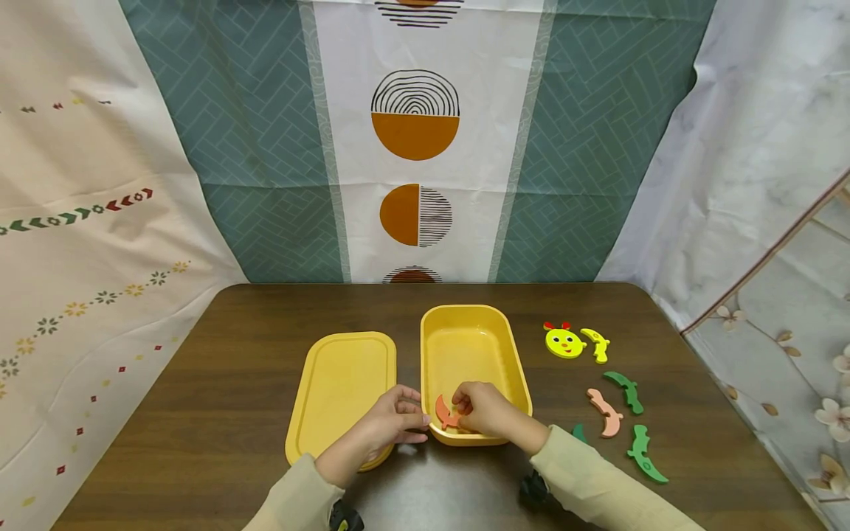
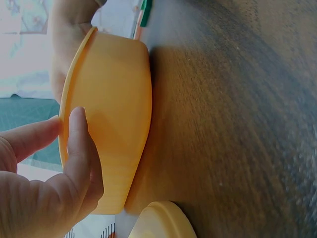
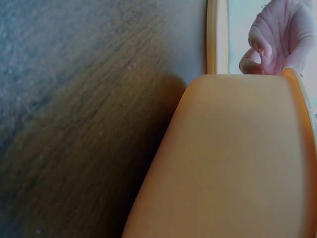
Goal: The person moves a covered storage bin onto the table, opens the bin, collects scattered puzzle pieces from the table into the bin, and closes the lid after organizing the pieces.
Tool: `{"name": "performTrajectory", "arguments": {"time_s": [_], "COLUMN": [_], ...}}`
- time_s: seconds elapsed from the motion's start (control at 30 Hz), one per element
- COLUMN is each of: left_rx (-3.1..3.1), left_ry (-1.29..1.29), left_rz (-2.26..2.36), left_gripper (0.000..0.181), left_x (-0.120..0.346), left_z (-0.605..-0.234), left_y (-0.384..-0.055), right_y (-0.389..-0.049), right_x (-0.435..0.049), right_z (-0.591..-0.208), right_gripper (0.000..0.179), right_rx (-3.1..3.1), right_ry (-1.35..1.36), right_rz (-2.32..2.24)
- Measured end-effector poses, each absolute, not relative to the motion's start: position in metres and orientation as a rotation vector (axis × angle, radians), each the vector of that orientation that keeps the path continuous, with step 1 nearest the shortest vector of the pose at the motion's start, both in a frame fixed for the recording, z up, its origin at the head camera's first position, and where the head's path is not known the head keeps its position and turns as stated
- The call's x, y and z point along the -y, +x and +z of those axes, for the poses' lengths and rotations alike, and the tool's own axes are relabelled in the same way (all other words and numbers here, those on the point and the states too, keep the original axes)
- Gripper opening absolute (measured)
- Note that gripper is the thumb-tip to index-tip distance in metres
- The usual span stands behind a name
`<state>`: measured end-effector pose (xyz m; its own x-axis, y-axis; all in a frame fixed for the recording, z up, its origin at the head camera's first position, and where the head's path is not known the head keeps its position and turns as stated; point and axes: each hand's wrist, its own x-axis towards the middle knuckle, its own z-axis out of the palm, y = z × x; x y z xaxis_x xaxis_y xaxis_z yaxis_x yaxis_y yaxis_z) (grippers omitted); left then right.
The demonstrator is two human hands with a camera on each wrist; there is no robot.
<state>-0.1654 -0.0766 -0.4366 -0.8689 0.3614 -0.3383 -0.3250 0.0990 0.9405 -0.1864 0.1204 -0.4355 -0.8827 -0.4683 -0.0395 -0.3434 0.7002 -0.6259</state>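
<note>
In the head view my right hand (image 1: pixel 488 409) reaches into the near end of a yellow plastic box (image 1: pixel 474 316). Its thumb and fingers pinch an orange curved toy piece (image 1: pixel 445 413) close over the box floor. My left hand (image 1: pixel 392 422) is at the box's near left side. In the left wrist view, the thumb of that hand (image 2: pixel 54 183) meets the rim while another finger lies along the outer wall, so the rim is pinched between them. The yellow lid (image 1: pixel 345 391) lies flat to the left, partly under the left hand.
Right of the box lie a yellow smiling caterpillar head (image 1: pixel 564 343), a yellow curved piece (image 1: pixel 598 344), a pink piece (image 1: pixel 606 414) and green pieces (image 1: pixel 643 453). A darker green piece (image 1: pixel 579 433) is partly hidden by the right sleeve. A patterned curtain (image 1: pixel 418 221) hangs behind the wooden table (image 1: pixel 219 413).
</note>
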Motion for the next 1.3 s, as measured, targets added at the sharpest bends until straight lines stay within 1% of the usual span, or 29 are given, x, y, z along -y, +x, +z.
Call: {"name": "performTrajectory", "arguments": {"time_s": [0.33, 0.73, 1.3], "left_rx": [-1.881, -1.876, -1.877], "left_ry": [0.018, 0.039, 0.024], "left_rz": [1.813, 1.827, 1.799], "left_gripper": [0.043, 0.044, 0.047], "left_x": [0.077, 0.078, 0.079], "left_z": [-0.438, -0.439, -0.437], "left_y": [-0.166, -0.168, -0.170], "right_y": [-0.185, -0.184, -0.178], "right_x": [-0.120, -0.126, -0.146], "right_z": [-0.434, -0.422, -0.399], "right_gripper": [0.027, 0.038, 0.043], "right_rx": [-2.736, -2.775, -2.894], "right_ry": [-0.632, -0.526, -0.417], "right_rz": [-0.953, -0.997, -1.062]}}
